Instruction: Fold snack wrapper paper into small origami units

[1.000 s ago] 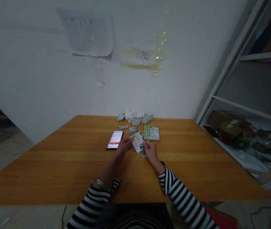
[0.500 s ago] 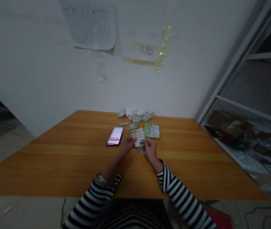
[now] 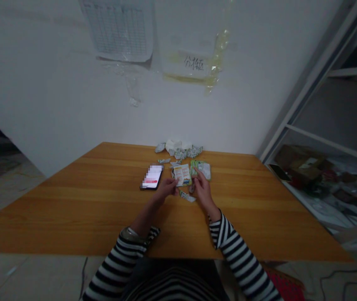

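My left hand (image 3: 166,188) pinches the lower left corner of a small printed card (image 3: 182,174) with orange and white panels, held just above the wooden table (image 3: 71,200). My right hand (image 3: 201,187) has its fingers curled at the card's right edge, beside a stack of green and white cards (image 3: 201,169). A small torn paper scrap (image 3: 187,196) lies on the table between my hands. Whether the right fingers grip the card is unclear.
A phone (image 3: 152,177) with a lit screen lies left of my hands. A pile of crumpled paper scraps (image 3: 178,150) sits by the wall. Metal shelving (image 3: 322,138) with cluttered goods stands at the right. Papers are taped on the wall (image 3: 118,29).
The card went from tilted upright between both hands to lower and further from me, near the green stack. My right hand shifted to the card's right side. The scrap now lies uncovered.
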The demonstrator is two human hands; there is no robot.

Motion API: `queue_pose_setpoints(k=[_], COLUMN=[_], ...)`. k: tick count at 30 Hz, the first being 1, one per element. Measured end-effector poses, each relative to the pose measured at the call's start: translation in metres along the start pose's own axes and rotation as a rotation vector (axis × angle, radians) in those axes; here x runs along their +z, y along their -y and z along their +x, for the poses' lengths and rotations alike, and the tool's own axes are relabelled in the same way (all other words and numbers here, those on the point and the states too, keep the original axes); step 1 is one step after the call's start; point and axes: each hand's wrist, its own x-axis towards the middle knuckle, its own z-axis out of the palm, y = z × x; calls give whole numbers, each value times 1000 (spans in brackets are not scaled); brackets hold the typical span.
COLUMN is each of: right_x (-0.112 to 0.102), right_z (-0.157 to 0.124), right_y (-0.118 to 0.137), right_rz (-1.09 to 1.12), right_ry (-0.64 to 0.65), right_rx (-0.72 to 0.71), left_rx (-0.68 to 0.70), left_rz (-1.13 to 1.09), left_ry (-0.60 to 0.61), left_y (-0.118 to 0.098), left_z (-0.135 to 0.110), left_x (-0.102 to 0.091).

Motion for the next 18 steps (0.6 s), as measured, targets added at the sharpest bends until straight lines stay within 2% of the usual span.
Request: queue_pose_setpoints(k=[3, 6, 9, 13, 16, 18], right_x=[-10, -15, -15, -13, -14, -13], right_z=[4, 7, 9, 11, 12, 11], right_y=[2, -4, -10, -9, -3, 1], right_rz=[-84, -92, -56, -15, -1, 1], right_ry=[122, 97, 29, -8, -22, -16], right_rx=[-71, -35, -10, 16, 30, 35], left_rx=[-70, -71, 60, 269, 294, 289], left_rz=[-21, -58, -138, -127, -105, -56], left_ry=[105, 133, 91, 166, 198, 124], left_y=[0, -5, -13, -15, -9, -6], left_z=[-3, -6, -9, -8, -6, -4], left_x=[-1, 4, 11, 15, 14, 14])
